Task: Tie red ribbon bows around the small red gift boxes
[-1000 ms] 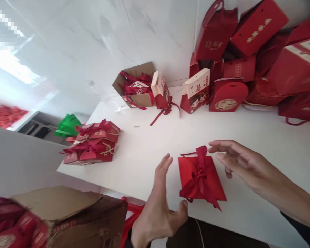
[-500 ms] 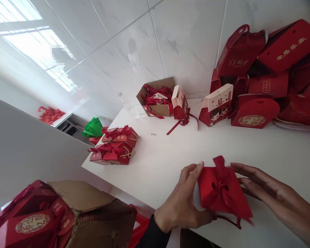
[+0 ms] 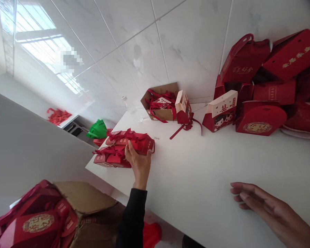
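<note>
My left hand reaches out to the far left of the white table and grips a small red ribbon-tied box. It holds that box against a stack of similar red boxes near the table's left edge. My right hand rests low at the right with its fingers stretched out flat over the table, holding nothing.
An open cardboard box of red ribbons stands by the tiled wall. Beside it are a small printed box, a cartoon-print box and a heap of red gift bags. A cardboard carton with red bags sits at lower left.
My left hand has carried the red ribbon-tied box from in front of me over to the stack at the left. My right hand let go and stayed at the right.
</note>
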The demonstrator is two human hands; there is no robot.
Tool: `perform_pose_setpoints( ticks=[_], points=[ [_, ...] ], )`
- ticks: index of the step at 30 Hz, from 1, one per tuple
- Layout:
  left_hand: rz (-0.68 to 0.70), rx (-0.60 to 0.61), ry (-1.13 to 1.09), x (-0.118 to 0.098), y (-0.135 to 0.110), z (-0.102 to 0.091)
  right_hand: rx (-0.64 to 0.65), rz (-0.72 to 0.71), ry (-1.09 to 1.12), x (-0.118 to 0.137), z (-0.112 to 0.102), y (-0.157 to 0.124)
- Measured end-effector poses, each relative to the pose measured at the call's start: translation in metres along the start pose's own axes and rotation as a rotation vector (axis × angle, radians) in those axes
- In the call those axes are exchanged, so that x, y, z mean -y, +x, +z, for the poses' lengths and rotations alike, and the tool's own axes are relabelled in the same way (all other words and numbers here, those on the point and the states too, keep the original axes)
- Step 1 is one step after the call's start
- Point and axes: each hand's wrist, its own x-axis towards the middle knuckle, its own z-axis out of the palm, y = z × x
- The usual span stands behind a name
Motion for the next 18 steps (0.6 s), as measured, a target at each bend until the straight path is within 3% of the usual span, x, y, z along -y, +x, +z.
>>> perform_pose_setpoints(
  ticks=[2,5,11,15,18],
  points=[
    [0.055,-0.054,0.03,0.001,-0.011,0.009,0.03,0.057,0.054,-0.003,0.0,0.0],
    [0.167,-0.043,0.033,0.002,-0.027,0.019,0.021,0.089,0.059,-0.008,0.0,-0.001],
    [0.237,-0.103,0.031,0.005,-0.023,0.025,0.037,0.083,0.006,-0.013,0.003,-0.004],
    [0.256,-0.14,-0.016,-0.018,-0.021,0.035,0.017,0.066,-0.011,-0.017,0.01,-0.006],
    [0.266,-0.048,-0.098,-0.047,-0.01,0.059,0.004,0.049,-0.053,-0.024,0.015,-0.007]
  ],
)
